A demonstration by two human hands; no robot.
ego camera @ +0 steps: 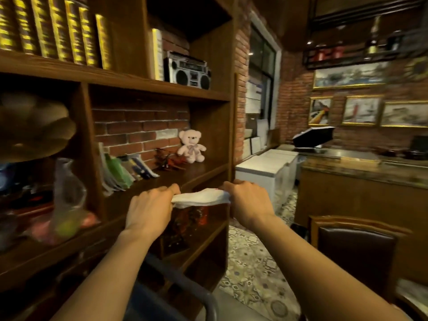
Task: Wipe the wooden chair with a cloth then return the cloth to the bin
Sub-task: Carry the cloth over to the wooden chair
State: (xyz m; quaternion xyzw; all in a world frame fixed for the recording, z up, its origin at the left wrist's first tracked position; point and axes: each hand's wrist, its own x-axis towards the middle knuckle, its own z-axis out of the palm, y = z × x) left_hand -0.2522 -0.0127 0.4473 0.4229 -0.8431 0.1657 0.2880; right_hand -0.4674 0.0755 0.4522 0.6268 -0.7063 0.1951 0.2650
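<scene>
A white cloth (201, 197) is stretched flat between my two hands at chest height in front of a wooden bookshelf. My left hand (151, 208) pinches its left end and my right hand (249, 201) pinches its right end. The wooden chair (354, 245), with a dark padded back and a carved brown frame, stands at the lower right, below and to the right of my right arm. A dark blue bin rim (185, 290) shows at the bottom centre, under my forearms; its inside is hidden.
The bookshelf (148, 89) fills the left, holding books, a boombox (187, 71), a pink teddy bear (191, 145) and a plastic bag (67, 195). A wooden counter (361, 188) and white chest freezers (268, 165) stand to the right. Patterned tile floor (252, 269) lies between shelf and chair.
</scene>
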